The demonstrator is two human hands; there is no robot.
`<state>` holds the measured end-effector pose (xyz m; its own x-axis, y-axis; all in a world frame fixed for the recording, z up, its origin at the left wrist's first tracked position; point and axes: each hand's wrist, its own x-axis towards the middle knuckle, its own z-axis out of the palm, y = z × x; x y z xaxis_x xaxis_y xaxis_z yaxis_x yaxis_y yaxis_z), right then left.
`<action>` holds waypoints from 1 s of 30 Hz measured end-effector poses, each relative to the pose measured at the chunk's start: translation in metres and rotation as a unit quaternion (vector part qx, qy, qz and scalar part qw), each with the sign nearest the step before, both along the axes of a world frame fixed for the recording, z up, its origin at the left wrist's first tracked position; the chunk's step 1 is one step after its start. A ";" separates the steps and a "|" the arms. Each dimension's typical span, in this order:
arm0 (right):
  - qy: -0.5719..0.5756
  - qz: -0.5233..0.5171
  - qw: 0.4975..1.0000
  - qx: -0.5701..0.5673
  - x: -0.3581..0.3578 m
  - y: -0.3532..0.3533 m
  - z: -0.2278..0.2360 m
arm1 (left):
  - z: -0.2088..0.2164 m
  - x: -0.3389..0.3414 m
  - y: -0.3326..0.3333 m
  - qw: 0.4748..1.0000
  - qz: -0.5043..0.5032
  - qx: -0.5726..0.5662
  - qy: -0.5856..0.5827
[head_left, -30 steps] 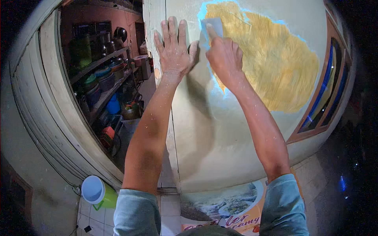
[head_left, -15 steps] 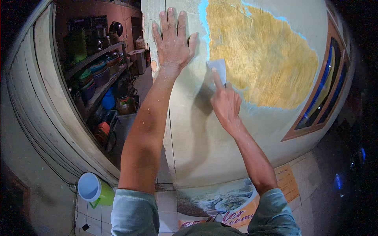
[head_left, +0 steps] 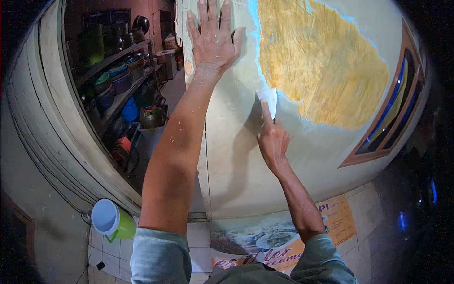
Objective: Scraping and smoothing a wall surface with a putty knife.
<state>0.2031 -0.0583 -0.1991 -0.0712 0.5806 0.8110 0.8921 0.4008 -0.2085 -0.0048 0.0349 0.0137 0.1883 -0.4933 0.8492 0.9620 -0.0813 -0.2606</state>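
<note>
My left hand (head_left: 213,45) lies flat on the pale painted panel (head_left: 231,142), fingers spread, close to its chipped left edge. In my right hand (head_left: 274,142) is a scraper (head_left: 268,102) with a broad, light blade, the index finger stretched along it. The blade rests on the panel at the lower left border of a bare, yellow-brown patch (head_left: 326,71). Light blue paint (head_left: 255,33) rims that patch in a ragged line. My right hand hides the scraper's handle.
A wood-framed window (head_left: 383,118) with dark panes is set in at the right. Past the doorway on the left, shelves (head_left: 118,102) carry pots and basins. On the tiled floor stand a green bucket (head_left: 124,226) and a printed banner (head_left: 340,222) lies below the panel.
My right hand and the scraper have moved down, away from the patch's left side to its lower corner. The whole view has shifted slightly; my left hand stays pressed flat.
</note>
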 end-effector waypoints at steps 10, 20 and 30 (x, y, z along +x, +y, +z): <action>-0.043 -0.026 0.997 0.063 -0.030 0.004 0.097 | -0.013 0.008 -0.054 0.968 0.037 -0.246 -0.046; -0.020 0.022 0.999 0.011 -0.003 0.003 0.003 | -0.010 0.008 -0.052 0.968 0.042 -0.244 -0.048; -0.023 0.007 1.000 -0.011 0.002 0.001 -0.048 | -0.008 0.005 -0.057 0.966 0.030 -0.253 -0.041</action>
